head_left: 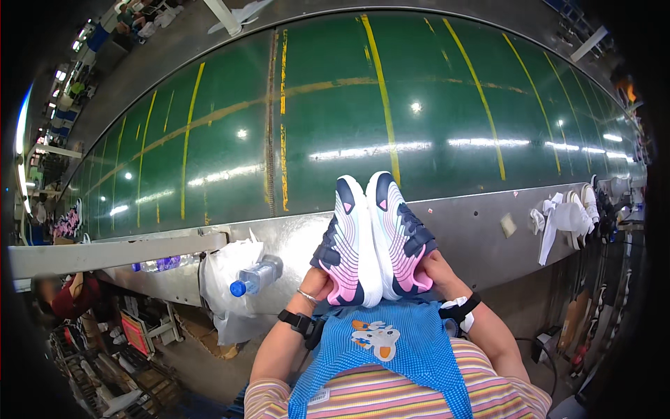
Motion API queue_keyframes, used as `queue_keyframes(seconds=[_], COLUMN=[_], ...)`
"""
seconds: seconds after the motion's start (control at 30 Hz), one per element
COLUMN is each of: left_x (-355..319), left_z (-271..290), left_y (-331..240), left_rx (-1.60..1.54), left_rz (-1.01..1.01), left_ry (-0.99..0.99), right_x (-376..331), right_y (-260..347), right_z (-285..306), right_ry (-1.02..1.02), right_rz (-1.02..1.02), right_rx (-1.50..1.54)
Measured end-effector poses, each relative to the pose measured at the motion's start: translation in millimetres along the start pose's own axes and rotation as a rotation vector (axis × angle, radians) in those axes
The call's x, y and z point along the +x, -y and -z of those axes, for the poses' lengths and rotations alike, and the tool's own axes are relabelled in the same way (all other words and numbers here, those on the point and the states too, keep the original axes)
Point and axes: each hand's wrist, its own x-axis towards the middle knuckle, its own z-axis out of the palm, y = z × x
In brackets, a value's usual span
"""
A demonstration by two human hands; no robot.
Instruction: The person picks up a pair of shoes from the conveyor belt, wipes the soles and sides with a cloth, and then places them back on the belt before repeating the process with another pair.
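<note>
A pair of sneakers in white, pink, pale blue and navy is held up over the near metal edge, soles facing each other and toes pointing away from me. My left hand (pixel 317 283) is closed round the heel end of the left sneaker (pixel 342 241). Round the heel of the right sneaker (pixel 399 237) my right hand (pixel 438 272) is wrapped in the same way. The white soles touch or nearly touch near the heels and part slightly toward the toes. Most of my fingers are hidden behind the shoes.
A green conveyor belt (pixel 328 119) with yellow lines runs across in front. Left on the metal ledge (pixel 474 230) lie a plastic bottle (pixel 258 276) with a blue cap and a clear plastic bag (pixel 230 279). White straps or cloths (pixel 558 220) hang at the right.
</note>
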Motion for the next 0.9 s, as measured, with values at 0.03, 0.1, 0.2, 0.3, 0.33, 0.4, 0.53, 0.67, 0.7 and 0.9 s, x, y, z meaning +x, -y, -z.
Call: queue_keyframes(seconds=[0.03, 0.1, 0.2, 0.3, 0.33, 0.4, 0.53, 0.67, 0.7, 0.9], left_x=[1.9, 2.1, 5.5, 4.3, 5.0, 4.9, 3.7, -2.7, -6.2, -27.5], left_z=[-0.2, -2.9, -0.1, -1.6, 0.7, 0.2, 2.8, 17.4, 20.4, 25.4], left_y=[-0.7, 0.7, 3.8, 5.0, 6.8, 9.3, 11.4, 11.4, 8.7, -8.8], left_rx=[-0.054, 0.035, -0.003, -0.002, 0.049, 0.076, 0.108, 0.254, 0.381, 0.915], left_rz=[0.004, -0.04, -0.019, -0.014, -0.015, -0.009, 0.023, -0.036, -0.077, -0.253], left_ry=[0.064, 0.115, 0.144, 0.143, 0.135, 0.125, 0.093, -0.036, -0.092, -0.026], right_x=[-0.1, -4.4, -0.7, -1.9, -1.2, -2.8, -9.1, -1.2, -3.7, -32.0], right_y=[2.3, 2.6, -8.7, -11.7, -13.6, -11.2, 1.3, -17.1, -14.8, 15.9], right_z=[-2.1, -6.6, 5.2, 10.7, 13.5, 11.1, 2.3, 37.7, 39.9, 47.2], right_ry=[0.004, -0.025, -0.01, 0.026, 0.058, 0.106, 0.146, 0.089, 0.092, 0.12], right_rz=[0.011, 0.014, 0.04, 0.07, 0.042, 0.033, -0.011, -0.032, -0.033, 0.18], right_rx=[-0.004, 0.152, 0.209, 0.305, 0.302, 0.306, 0.325, 0.102, 0.102, -0.103])
